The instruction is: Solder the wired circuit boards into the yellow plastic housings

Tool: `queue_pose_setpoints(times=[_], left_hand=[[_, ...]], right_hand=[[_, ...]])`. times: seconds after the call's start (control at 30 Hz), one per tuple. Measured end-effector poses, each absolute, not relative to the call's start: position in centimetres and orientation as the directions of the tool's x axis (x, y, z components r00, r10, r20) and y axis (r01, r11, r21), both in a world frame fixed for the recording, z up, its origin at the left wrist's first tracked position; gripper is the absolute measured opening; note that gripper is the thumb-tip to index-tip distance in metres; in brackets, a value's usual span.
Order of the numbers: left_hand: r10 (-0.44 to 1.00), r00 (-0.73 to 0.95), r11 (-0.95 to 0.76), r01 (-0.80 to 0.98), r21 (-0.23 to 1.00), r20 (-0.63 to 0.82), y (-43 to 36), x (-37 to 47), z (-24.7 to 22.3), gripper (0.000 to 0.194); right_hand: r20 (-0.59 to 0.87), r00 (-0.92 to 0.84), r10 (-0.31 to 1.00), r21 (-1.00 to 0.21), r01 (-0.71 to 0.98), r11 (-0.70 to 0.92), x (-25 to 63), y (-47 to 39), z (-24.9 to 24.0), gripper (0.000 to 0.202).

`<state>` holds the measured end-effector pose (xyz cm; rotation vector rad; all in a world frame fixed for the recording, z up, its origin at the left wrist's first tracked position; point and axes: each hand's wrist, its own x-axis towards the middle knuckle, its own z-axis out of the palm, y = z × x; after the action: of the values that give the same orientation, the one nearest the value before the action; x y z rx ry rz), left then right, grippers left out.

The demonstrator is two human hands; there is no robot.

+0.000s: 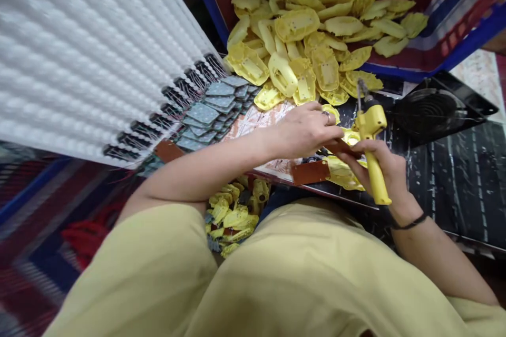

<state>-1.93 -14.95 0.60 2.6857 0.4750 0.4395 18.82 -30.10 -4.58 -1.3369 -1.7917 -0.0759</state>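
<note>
My left hand [310,129] is bent over a small reddish-brown board [343,147], its fingers closed on the board's left end. The fingertips of my right hand [381,160] pinch the board's other end. A yellow soldering gun [375,155] rests in my right hand too, its metal tip pointing up and away. Just under my hands lie yellow plastic shells [343,172], partly hidden by my fingers. Another reddish-brown board [311,172] lies flat at the table's near edge, touching a shell.
Yellow shells [297,25] spill from a blue-rimmed crate [454,52] at the back. Grey-green plates [201,114] are piled left, beside a white ribbed sheet [90,52] with black parts. A black fan-like object [430,108] stands right. More shells [237,218] lie below the table edge.
</note>
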Motion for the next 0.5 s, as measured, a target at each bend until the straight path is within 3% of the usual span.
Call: queue_pose_setpoints(times=[0.1,0.17,0.37,0.5], left_hand=[[0.550,0.748,-0.790,0.322,0.522,0.371,-15.8,-1.4,-0.4,0.034],[0.670,0.622,-0.691,0.323,0.647,0.405,-15.7,-2.0,-1.5,0.033],[0.678,0.626,-0.531,0.054,0.846,0.386,-16.3,-0.7,-3.9,0.024],[0.767,0.594,-0.249,-0.073,0.966,0.243,-17.5,2.0,-3.8,0.041]], right_hand=[[0.713,0.097,0.694,-0.429,0.844,0.323,18.8,-30.4,-4.7,0.015],[0.734,0.162,0.660,-0.444,0.850,0.285,19.0,-31.0,-4.9,0.018],[0.767,0.147,0.625,-0.392,0.879,0.273,19.1,-32.2,-5.3,0.014],[0.792,0.086,0.605,-0.322,0.900,0.293,18.8,-32.1,-5.8,0.011]])
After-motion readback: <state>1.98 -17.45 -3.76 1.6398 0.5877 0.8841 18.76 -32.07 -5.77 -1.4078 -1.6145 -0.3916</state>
